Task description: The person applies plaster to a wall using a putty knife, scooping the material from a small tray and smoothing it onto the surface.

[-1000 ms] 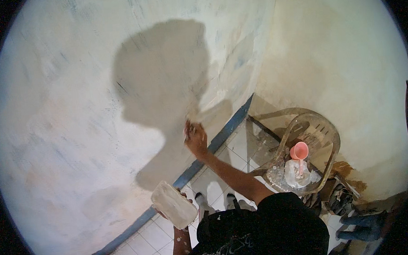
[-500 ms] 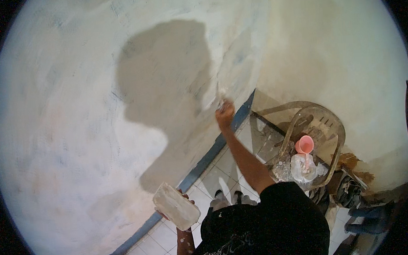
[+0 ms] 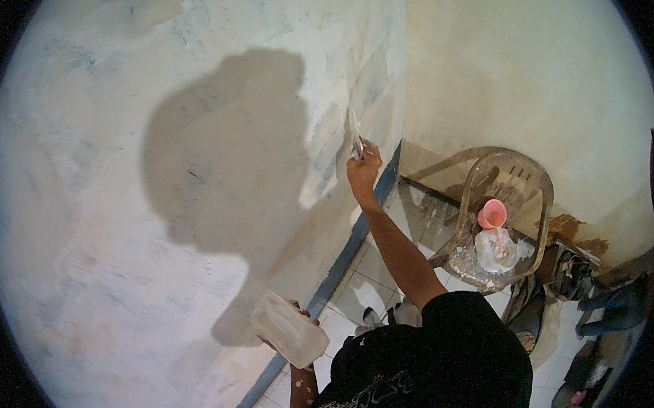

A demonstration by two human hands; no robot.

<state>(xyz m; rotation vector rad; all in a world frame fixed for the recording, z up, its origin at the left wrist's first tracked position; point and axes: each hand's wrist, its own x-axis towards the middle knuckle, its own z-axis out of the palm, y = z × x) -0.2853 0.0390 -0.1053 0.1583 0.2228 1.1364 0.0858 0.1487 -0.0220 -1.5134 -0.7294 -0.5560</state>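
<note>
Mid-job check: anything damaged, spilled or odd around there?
Yes. Low on the right-hand wall, beside the chair, a ragged brown patch breaks the pale surface; stain or peeling, I can't tell. The chair's seat is also messily splattered whitish.

Wearer: black short-sleeved fabric T-shirt, pale curling print on front; right forearm bare, left forearm white-spotted.

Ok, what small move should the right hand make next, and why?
Probably slide the right hand's thin tool slightly up toward the bluish patch: its tip appears close to the wall just below that uneven colour, while the left hand holds the pale rectangular board lower down.
</note>
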